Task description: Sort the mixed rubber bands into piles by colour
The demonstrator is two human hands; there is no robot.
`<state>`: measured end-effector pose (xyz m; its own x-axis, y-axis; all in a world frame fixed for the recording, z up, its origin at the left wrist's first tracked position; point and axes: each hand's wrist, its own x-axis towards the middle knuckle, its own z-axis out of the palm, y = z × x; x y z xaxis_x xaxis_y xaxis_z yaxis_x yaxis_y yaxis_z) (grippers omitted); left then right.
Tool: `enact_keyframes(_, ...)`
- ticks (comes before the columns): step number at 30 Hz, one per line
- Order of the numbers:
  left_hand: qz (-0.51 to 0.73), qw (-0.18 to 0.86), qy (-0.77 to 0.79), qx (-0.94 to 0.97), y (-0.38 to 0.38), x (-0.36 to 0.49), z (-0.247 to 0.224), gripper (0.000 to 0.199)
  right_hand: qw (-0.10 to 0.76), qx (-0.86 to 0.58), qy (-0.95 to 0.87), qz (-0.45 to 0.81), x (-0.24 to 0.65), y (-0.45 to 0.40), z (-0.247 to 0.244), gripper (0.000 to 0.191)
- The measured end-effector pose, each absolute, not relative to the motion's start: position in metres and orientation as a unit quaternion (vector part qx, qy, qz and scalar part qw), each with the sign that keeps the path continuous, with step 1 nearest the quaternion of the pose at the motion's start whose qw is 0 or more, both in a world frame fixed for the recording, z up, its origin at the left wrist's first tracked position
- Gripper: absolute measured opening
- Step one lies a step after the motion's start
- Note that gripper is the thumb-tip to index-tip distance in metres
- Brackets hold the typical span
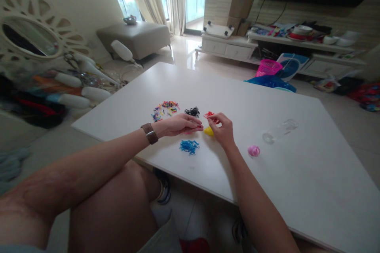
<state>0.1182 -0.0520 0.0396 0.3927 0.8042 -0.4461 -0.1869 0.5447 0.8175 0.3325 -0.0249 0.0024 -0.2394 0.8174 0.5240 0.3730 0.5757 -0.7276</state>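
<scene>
My left hand point(182, 124) is held above the table, fingers stretched out and palm partly turned up. A small red bit point(199, 127) shows at its fingers, too small to identify. My right hand point(222, 126) pinches thumb and fingertips together at the edge of a little pile of red rubber bands point(209, 114); what lies between the tips is hidden. Yellow bands point(208, 131) sit partly behind that hand. Around them are piles of black rubber bands point(192, 112), blue rubber bands point(189, 147) and mixed-colour bands point(170, 105). Some pink ones are mostly covered by my left hand.
On the right of the white table point(297, 174) lie a clear glass bottle point(280, 131) on its side and a pink, rounded object point(253, 150). Beyond the far edge stand a pink basket point(268, 67) and a low cabinet point(225, 49). White padded parts point(95, 94) crowd the left side.
</scene>
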Motion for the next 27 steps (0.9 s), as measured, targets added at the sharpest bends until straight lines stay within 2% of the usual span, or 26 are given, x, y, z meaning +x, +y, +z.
enact_keyframes(2,0.325,0.758,0.451,0.341,-0.054,0.120,0.043,0.016,0.477,-0.466,-0.717,0.204,0.341,-0.015,-0.005,0.013)
enact_keyframes(6,0.330,0.756,0.458,0.331,-0.059,0.124,0.049,0.014,0.409,-0.559,-0.701,0.172,0.356,0.001,-0.026,0.016)
enact_keyframes(10,0.331,0.759,0.452,0.333,-0.064,0.127,0.054,0.012,0.386,-0.575,-0.700,0.172,0.358,0.005,-0.034,0.016)
enact_keyframes(13,0.331,0.759,0.451,0.334,-0.066,0.128,0.056,0.014,0.420,-0.541,-0.705,0.183,0.352,0.000,-0.025,0.019)
enact_keyframes(16,0.338,0.755,0.452,0.334,-0.064,0.125,0.052,0.020,0.453,-0.449,-0.728,0.250,0.344,-0.009,-0.010,0.023)
enact_keyframes(21,0.333,0.747,0.439,0.371,-0.055,0.116,0.042,0.030,0.401,-0.304,-0.791,0.349,0.334,-0.024,-0.001,0.023)
enact_keyframes(27,0.311,0.734,0.448,0.404,-0.053,0.115,0.040,0.033,0.393,-0.272,-0.802,0.357,0.332,-0.026,-0.005,0.022)
